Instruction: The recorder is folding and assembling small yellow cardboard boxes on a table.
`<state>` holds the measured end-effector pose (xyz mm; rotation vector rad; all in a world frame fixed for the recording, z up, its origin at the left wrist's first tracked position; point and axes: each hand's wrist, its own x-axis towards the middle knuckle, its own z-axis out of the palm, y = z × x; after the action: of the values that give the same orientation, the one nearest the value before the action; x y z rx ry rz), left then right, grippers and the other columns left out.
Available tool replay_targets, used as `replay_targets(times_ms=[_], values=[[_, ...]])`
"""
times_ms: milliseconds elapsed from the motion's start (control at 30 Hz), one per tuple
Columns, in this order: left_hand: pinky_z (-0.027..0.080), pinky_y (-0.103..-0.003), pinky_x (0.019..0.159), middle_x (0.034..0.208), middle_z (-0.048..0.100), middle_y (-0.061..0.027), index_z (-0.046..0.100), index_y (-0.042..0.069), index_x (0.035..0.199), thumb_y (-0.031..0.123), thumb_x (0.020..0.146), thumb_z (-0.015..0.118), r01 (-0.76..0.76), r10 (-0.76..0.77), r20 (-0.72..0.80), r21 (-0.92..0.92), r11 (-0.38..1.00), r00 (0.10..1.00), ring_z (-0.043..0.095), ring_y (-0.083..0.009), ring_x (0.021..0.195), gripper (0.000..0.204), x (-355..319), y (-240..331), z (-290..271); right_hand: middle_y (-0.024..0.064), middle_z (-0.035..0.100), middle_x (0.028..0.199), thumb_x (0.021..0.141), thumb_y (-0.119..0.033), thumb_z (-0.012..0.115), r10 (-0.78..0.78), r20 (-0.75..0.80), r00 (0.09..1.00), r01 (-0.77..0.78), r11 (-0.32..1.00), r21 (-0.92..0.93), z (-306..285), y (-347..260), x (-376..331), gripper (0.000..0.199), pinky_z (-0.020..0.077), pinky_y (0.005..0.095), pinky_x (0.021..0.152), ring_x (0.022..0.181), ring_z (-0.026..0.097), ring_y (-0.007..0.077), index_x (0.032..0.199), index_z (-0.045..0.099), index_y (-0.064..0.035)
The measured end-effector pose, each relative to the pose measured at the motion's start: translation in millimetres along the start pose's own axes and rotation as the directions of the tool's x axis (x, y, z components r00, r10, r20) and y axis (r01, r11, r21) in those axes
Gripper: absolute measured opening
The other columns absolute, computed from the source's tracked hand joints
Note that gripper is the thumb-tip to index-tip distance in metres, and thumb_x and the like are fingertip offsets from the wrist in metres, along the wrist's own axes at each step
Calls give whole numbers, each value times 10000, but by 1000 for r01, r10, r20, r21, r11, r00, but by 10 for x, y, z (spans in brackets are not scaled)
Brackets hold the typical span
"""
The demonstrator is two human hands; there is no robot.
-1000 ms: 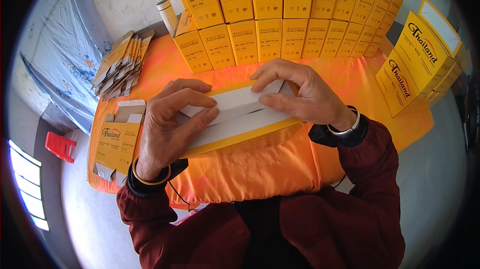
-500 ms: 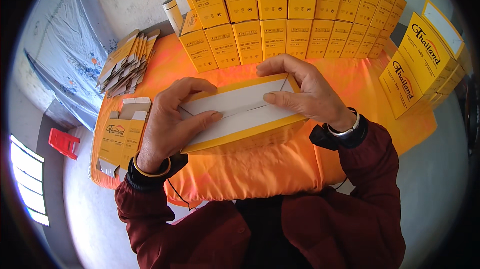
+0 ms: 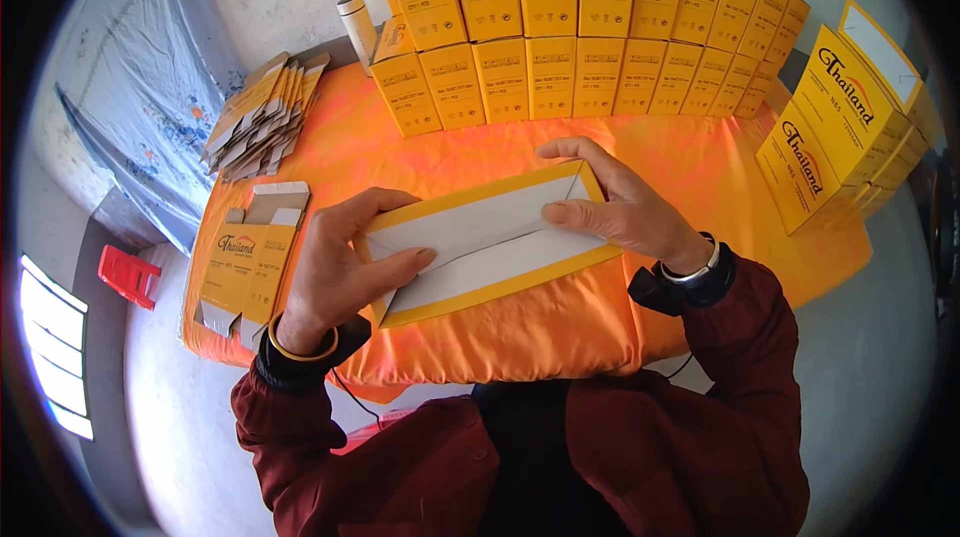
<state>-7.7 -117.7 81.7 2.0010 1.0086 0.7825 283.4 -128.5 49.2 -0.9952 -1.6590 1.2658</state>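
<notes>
Between my two hands is a yellow cardboard box (image 3: 490, 237), held above the table with one long face toward me. That face shows white flaps folded inward, meeting along a slanted seam, inside a yellow rim. My left hand (image 3: 345, 262) grips the box's left end, its thumb lying on the white flap. On the right end, my right hand (image 3: 640, 202) is closed, its thumb pressing the white flap near the corner and its fingers behind the far edge. The box's underside and far side are hidden.
An orange cloth (image 3: 520, 337) covers the table. Two rows of yellow boxes (image 3: 550, 77) stand along the back, with more stacked boxes (image 3: 820, 137) at right. At left lie flattened cartons (image 3: 260, 122) and a partly folded carton (image 3: 245, 262). A flask (image 3: 355, 27) stands behind.
The box has tipped slightly, so more of its white flap face shows and its front side is less visible. Both hands keep their hold, and my right thumb has shifted a little right.
</notes>
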Motion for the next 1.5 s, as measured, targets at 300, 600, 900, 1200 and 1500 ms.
replay_targets(times_ms=[300,600,900,1200,1500], values=[[506,-354,690,898,610,-176,562,-20,1063,116,732,725,-280,232,170,370,886,958,629,-314,787,392,-142,145,-57,40,569,1015,815,-282,747,-10,70,998,17,995,-103,74,-44,-77,568,448,265,835,949,539,104,1231,461,-21],[496,-407,683,900,580,-177,523,3,1102,87,727,684,-344,342,133,646,682,930,584,-362,800,416,-166,132,170,43,576,1024,812,-280,746,36,92,995,-23,989,-144,7,80,-78,538,451,263,837,948,546,98,1201,481,-20],[490,-335,779,961,616,-141,574,-12,1056,136,766,721,-228,231,-25,101,968,973,619,-267,888,357,-224,-107,189,67,562,1125,842,-277,715,70,41,997,-71,997,34,29,238,-352,525,441,292,905,1053,526,125,1235,494,-9],[435,-393,923,1017,602,-161,623,-20,949,181,746,772,-556,582,-249,174,813,774,566,-326,1008,322,-178,-137,236,128,550,1203,771,-176,752,-626,37,779,560,669,-488,275,-28,-387,441,433,350,948,1101,546,265,1139,589,3],[423,-432,944,1227,524,-184,592,26,1125,298,786,739,-398,407,59,374,838,912,477,-383,1154,459,-125,-912,329,177,492,1274,689,-156,767,-355,190,915,361,515,-778,154,702,-177,516,431,437,966,1169,472,389,1176,608,-90]])
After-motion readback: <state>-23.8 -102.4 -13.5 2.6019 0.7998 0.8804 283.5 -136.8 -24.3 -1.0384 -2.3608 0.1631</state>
